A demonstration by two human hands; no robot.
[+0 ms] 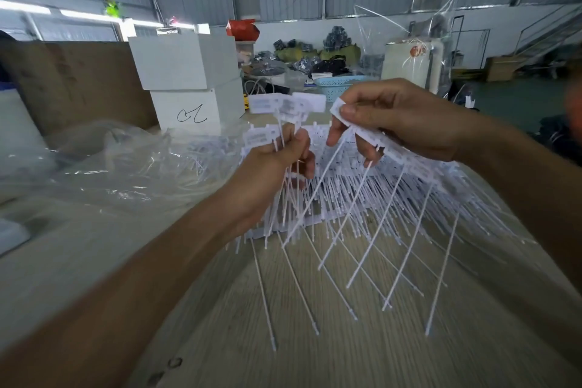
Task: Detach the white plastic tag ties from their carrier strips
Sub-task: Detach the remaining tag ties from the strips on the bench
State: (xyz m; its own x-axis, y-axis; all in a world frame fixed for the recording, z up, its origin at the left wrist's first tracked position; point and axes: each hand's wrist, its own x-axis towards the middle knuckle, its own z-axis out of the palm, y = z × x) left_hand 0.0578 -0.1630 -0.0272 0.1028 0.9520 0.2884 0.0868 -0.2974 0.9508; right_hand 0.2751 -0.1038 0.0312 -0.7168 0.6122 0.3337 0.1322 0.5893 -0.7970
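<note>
A strip of white tag ties (396, 148) hangs above the wooden table (346, 340), pinched at its upper end by the right hand (400, 118), its thin tails slanting down. The left hand (277, 164) grips a bunch of loose ties (283, 107) with their flat heads up. More ties are heaped on the table behind the hands (330, 198), with clear plastic bags (126, 164) and white boxes (185, 79) further left.

You have a single head-worn wide-angle view, looking forward and down from close above the tabletop (362, 340), with both hands near the lens and the warehouse wall far beyond that tabletop.
</note>
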